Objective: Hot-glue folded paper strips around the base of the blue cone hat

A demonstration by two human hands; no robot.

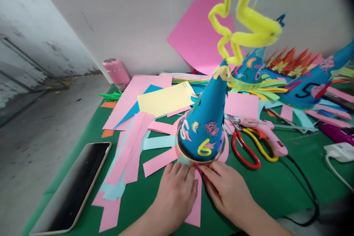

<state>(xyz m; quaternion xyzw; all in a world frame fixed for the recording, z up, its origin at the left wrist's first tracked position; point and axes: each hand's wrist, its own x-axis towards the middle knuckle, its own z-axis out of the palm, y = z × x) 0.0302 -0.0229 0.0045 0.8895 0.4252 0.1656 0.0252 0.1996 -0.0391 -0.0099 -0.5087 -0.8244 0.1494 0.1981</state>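
Observation:
A blue paper cone party hat (203, 118) stands in front of me, decorated with number 6 shapes, stickers and a yellow pipe-cleaner topper (256, 31). Pink and light blue paper strips fan out from its base. My left hand (177, 191) is closed at the near rim, its curled fingers on a light blue strip (184, 160). Beside it, my right hand (228, 188) has its fingers pressed together at the rim, by a pink strip (197, 210) that hangs toward me between the hands. The fingertips are partly hidden against the hat's edge.
Loose paper strips (132, 151) and a phone (74, 188) lie left. Scissors (246, 147) and a corded pink glue gun (272, 136) lie right. Behind are paper sheets (166, 99), a pink bottle (116, 73) and other cone hats (250, 68). A white charger (339, 152) sits far right.

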